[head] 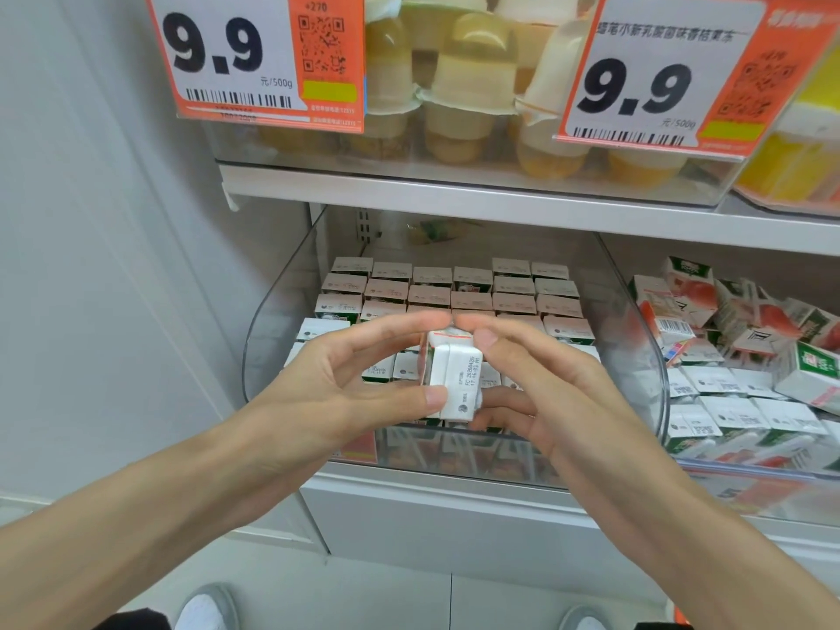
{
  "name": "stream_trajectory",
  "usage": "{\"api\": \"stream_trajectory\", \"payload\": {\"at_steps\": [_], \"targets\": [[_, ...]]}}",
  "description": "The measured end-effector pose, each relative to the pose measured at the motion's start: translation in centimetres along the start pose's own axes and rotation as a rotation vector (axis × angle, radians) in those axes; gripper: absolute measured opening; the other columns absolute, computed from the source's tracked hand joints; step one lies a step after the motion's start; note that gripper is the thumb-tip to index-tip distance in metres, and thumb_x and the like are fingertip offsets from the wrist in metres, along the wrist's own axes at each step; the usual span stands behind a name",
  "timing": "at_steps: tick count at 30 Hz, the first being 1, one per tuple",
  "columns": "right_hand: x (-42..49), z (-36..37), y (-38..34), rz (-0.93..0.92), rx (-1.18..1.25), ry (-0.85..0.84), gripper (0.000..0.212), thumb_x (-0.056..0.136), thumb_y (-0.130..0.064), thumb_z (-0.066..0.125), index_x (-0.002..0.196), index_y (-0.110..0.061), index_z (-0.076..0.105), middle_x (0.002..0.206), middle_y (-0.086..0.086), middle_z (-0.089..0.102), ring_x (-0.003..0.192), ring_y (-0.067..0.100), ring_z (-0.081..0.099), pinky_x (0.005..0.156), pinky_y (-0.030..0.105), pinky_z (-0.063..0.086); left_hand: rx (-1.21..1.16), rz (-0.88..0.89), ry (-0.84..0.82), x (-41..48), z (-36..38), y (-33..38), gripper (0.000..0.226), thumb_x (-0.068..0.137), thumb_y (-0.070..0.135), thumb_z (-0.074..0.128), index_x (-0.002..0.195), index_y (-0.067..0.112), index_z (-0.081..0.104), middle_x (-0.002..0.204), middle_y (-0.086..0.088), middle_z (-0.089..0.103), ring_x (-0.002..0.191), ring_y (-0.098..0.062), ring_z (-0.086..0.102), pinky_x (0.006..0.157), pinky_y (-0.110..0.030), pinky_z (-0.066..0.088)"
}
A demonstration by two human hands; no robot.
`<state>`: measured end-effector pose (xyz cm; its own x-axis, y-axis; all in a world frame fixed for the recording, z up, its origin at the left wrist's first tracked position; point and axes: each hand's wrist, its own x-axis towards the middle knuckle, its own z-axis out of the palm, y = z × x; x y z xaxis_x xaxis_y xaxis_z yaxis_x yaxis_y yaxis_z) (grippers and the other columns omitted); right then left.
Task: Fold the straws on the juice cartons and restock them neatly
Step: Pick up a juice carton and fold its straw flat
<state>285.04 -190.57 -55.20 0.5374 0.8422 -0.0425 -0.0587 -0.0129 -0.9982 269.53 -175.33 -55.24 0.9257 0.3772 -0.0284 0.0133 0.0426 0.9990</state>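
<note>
Both orange price tags [254, 56] [659, 79] read 9.9 元/500g.

White juice carton [452, 375], top up

White shelf [432, 497], clear bin [268, 338] of rowed juice cartons [513, 286], second bin [772, 470] beside it.

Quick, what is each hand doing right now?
Left hand: holds the carton.
Right hand: holds the same carton, thumb on top.
</note>
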Motion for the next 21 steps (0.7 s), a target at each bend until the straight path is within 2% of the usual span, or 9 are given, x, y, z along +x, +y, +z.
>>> {"api": "stream_trajectory", "payload": {"at_steps": [3,6,9,12,14,16,18,19,21], "targets": [[-0.09,-0.1,-0.16,0.007,-0.035,0.008,0.039,0.088,-0.038,0.082,0.124,-0.049,0.074,0.126,-0.004,0.073,0.094,0.023,0.079,0.088,0.034,0.061,0.01,-0.007,0.024,0.16,0.06,0.12,0.065,0.084,0.03,0.088,0.139,0.054,0.063,0.148,0.027,0.06,0.13,0.004,0.063,0.1,-0.017,0.055],[-0.16,-0.09,-0.03,0.014,-0.049,0.015,0.064,0.081,-0.033,0.092,0.132,-0.058,0.065,0.131,-0.011,0.071,0.101,0.015,0.079,0.1,0.04,0.056,-0.09,-0.106,0.132,0.48,0.1,0.2,0.068,0.088,0.036,0.087,0.146,0.049,0.056,0.14,0.013,0.07,0.122,-0.014,0.073,0.1,-0.027,0.059],[-0.23,-0.06,0.28,0.021,-0.027,-0.005,0.073,0.079,-0.022,0.092,0.14,-0.051,0.062,0.13,-0.017,0.072,0.107,0.014,0.078,0.099,0.037,0.054,0.004,-0.162,0.171,0.38,0.09,0.3,0.068,0.086,0.041,0.08,0.149,0.032,0.055,0.127,0.009,0.078,0.111,-0.018,0.078,0.102,-0.031,0.057],[-0.15,-0.18,0.46,0.035,-0.044,-0.075,0.072,0.077,-0.018,0.084,0.143,-0.038,0.063,0.125,-0.015,0.076,0.114,0.013,0.076,0.102,0.035,0.053,0.047,-0.147,0.123,0.1,-0.01,0.49,0.056,0.091,0.031,0.079,0.144,0.027,0.063,0.13,0.01,0.076,0.112,-0.02,0.078,0.108,-0.038,0.052],[-0.11,-0.18,0.41,0.022,-0.062,-0.119,0.066,0.08,-0.013,0.081,0.141,-0.033,0.066,0.127,-0.011,0.077,0.117,0.012,0.074,0.101,0.029,0.056,0.064,-0.109,0.097,0.02,0.05,0.67,0.048,0.093,0.023,0.078,0.14,0.029,0.067,0.132,0.012,0.075,0.114,-0.018,0.077,0.106,-0.033,0.056],[-0.03,-0.13,0.47,-0.019,-0.089,-0.117,0.057,0.086,-0.015,0.079,0.138,-0.037,0.069,0.128,-0.012,0.075,0.119,0.009,0.072,0.095,0.023,0.058,0.086,-0.062,0.114,0.05,0.1,0.73,0.047,0.092,0.018,0.08,0.135,0.033,0.071,0.132,0.018,0.074,0.116,-0.011,0.075,0.101,-0.025,0.058],[0.2,-0.05,0.57,-0.029,-0.114,-0.056,0.046,0.089,-0.031,0.08,0.132,-0.047,0.072,0.12,-0.015,0.076,0.111,0.004,0.072,0.094,0.026,0.056,0.142,-0.014,0.153,0.1,0.13,0.65,0.05,0.087,0.018,0.083,0.132,0.037,0.072,0.131,0.021,0.073,0.119,-0.007,0.073,0.097,-0.026,0.061],[0.35,-0.03,0.57,-0.008,-0.11,-0.024,0.041,0.089,-0.041,0.079,0.128,-0.05,0.072,0.111,-0.014,0.076,0.101,0.004,0.073,0.091,0.029,0.054,0.164,0.015,0.173,0.17,0.14,0.58,0.051,0.084,0.019,0.085,0.131,0.036,0.073,0.13,0.02,0.074,0.119,-0.007,0.073,0.095,-0.025,0.062],[0.59,0.16,0.37,0.055,-0.061,-0.016,0.037,0.086,-0.055,0.071,0.123,-0.051,0.074,0.092,-0.002,0.076,0.075,0.013,0.07,0.077,0.032,0.05,0.191,0.084,0.216,0.27,0.11,0.4,0.054,0.078,0.017,0.087,0.129,0.031,0.073,0.127,0.016,0.075,0.119,-0.01,0.073,0.094,-0.02,0.059]]}}
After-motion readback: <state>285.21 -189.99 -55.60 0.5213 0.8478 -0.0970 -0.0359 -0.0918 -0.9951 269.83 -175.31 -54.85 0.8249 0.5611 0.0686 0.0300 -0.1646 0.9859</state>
